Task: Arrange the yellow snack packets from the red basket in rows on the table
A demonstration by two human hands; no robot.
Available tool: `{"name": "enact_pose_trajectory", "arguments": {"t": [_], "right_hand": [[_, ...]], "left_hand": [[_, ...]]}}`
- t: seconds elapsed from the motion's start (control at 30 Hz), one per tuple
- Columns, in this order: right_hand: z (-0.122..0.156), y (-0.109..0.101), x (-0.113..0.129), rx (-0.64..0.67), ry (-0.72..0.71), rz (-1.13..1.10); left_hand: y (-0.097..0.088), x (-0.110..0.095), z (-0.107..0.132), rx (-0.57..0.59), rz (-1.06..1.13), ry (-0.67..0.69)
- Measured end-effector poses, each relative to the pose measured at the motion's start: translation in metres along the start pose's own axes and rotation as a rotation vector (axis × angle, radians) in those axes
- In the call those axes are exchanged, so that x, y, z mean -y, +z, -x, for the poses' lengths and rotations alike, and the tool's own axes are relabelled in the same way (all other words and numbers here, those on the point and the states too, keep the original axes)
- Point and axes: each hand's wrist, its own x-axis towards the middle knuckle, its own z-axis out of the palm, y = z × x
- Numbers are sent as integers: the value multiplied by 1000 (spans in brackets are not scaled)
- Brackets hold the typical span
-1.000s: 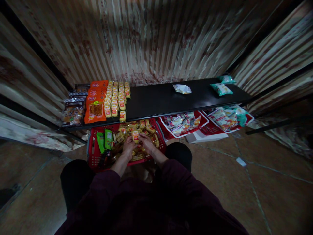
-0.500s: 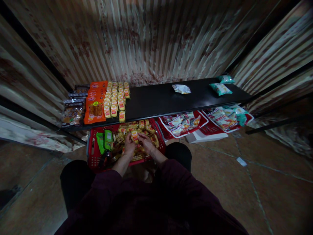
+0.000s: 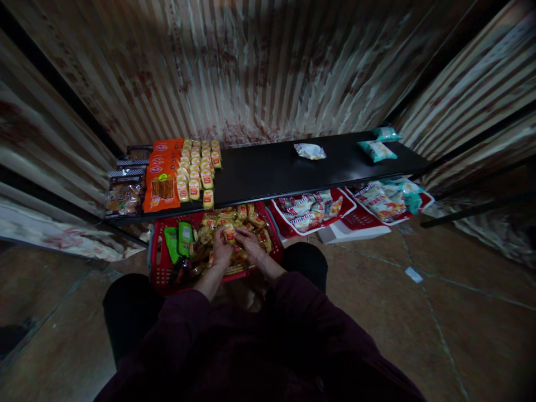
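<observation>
Between my two hands is a small yellow snack packet with a red and white label. My left hand grips its left side, and the fingers of my right hand pinch its right side. Both hands are over a red basket filled with more yellow packets of the same sort. Two green packets lie at the basket's left end, above a dark packet. Beyond the basket, matching yellow packets stand in rows on a black shelf.
Orange snack bags and dark brown bags fill the shelf's left end. A white packet and teal bags lie farther right. Two more red baskets, one with striped packets, sit under the shelf's right half. Black posts flank it.
My hands stay over the basket with the yellow packet between them. The packet's top seems tilted slightly; otherwise the view has barely shifted.
</observation>
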Motion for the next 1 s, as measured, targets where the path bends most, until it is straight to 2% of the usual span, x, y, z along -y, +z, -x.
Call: {"name": "enact_pose_trajectory", "arguments": {"t": [0.17, 0.43, 0.83, 1.0], "right_hand": [[-2, -2, -2, 6, -3, -12], [-4, -5, -3, -4, 3, -9], [-4, -5, -4, 50, -185, 127], [-5, -6, -5, 73, -206, 237]], "left_hand": [[3, -2, 1, 3, -86, 8], [2, -11, 0, -16, -53, -68], [0, -13, 0, 6, -19, -147], [-3, -7, -5, -10, 31, -213]]}}
